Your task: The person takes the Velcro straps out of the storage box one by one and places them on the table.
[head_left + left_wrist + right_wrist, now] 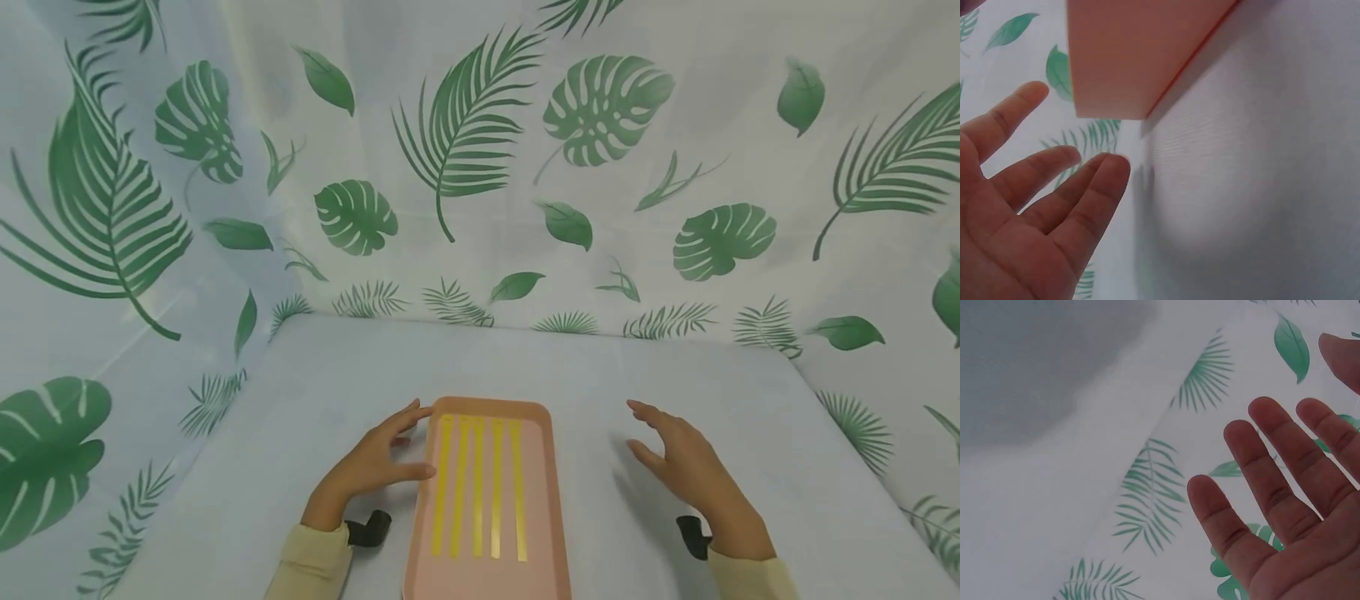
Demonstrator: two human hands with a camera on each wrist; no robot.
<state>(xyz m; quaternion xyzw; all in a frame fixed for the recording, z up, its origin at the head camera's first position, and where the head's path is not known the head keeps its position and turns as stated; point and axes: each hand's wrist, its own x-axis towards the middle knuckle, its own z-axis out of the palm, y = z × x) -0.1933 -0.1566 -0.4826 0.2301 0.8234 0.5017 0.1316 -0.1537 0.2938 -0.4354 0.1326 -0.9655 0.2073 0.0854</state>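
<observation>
I see the left hand point(372, 460) just beside the pink tray point(540, 500) at its far-left corner, fingers apart; the right hand point(684, 458) hangs off the tray's right edge — fingers also apart. Five yellow strips point(477, 487) lie inside — nearer its left edge.

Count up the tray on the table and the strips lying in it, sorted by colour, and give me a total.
Pink tray: 1
Yellow strips: 5
Total: 6
</observation>
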